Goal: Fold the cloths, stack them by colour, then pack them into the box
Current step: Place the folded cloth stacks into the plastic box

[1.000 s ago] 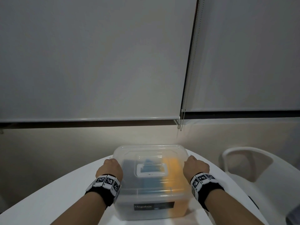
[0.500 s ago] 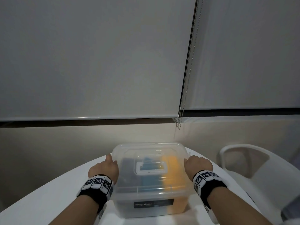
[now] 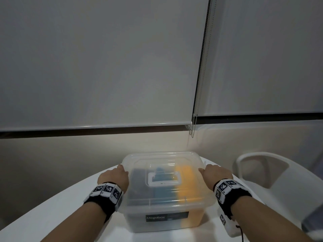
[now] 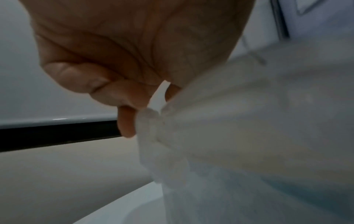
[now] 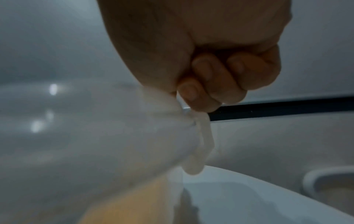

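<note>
One box (image 3: 167,194), three cloth stacks (image 3: 163,189).

box (image 3: 167,198) lidded, on table (image 3: 43,212) | left hand (image 3: 114,177), right hand (image 3: 215,174) at its sides | cloths (image 3: 185,182) inside

1. Box (image 3: 167,203) on surface (image 3: 43,215), lid (image 3: 166,159) on.
2. Cloths (image 3: 164,187) inside box, in three stacks side by side.
3. Left hand (image 3: 113,177) at lid's left edge, right hand (image 3: 215,173) at lid's right edge.
4. Chair (image 3: 272,173) right of surface.
5. Blinds (image 3: 104,67) behind.
</note>
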Motion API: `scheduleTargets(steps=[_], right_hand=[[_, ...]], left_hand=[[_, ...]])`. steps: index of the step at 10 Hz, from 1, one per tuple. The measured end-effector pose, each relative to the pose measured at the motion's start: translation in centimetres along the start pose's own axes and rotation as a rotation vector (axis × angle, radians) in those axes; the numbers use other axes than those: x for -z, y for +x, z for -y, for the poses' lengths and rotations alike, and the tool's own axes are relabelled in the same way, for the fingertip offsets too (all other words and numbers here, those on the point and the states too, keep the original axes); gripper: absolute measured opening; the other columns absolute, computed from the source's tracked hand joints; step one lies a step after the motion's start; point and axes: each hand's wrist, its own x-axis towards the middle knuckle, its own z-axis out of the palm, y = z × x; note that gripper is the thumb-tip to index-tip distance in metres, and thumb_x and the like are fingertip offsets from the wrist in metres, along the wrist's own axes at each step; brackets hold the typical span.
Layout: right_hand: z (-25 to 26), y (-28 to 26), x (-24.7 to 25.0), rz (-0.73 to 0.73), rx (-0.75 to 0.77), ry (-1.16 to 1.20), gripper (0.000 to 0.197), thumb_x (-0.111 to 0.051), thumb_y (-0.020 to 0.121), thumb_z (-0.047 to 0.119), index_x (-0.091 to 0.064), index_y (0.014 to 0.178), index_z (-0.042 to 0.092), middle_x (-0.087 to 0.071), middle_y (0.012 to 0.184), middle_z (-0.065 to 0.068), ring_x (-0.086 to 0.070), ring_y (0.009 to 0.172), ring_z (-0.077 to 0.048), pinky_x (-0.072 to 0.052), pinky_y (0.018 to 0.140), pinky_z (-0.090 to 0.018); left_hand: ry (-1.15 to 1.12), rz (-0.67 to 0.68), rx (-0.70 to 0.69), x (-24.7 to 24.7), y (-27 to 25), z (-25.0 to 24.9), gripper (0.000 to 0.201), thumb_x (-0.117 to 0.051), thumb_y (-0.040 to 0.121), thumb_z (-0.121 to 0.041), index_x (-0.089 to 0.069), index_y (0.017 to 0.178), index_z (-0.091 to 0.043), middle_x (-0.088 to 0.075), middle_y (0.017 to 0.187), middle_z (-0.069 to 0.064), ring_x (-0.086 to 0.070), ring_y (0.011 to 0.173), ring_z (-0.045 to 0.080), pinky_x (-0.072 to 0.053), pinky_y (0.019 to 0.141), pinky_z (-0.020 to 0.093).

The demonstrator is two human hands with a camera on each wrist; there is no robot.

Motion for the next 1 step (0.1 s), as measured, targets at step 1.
scheduleTargets(steps=[1], right_hand=[[-1.27,0.68,0.46,0.02,-0.015,0.154,0.053,-0.018,0.101,0.049,-0.057,0.114,0.016,-0.063,0.116,-0.004,-0.059,0.106,-0.023,-0.043,0.083,-0.032]], left_hand=[[-0.04,-0.058,-0.001,1.37,0.17,1.38,0.042,-0.03,0.097,-0.047,-0.051,0.121,-0.02,-0.062,0.122,0.004,-0.059,0.112,0.025,-0.044,0.088,0.034]])
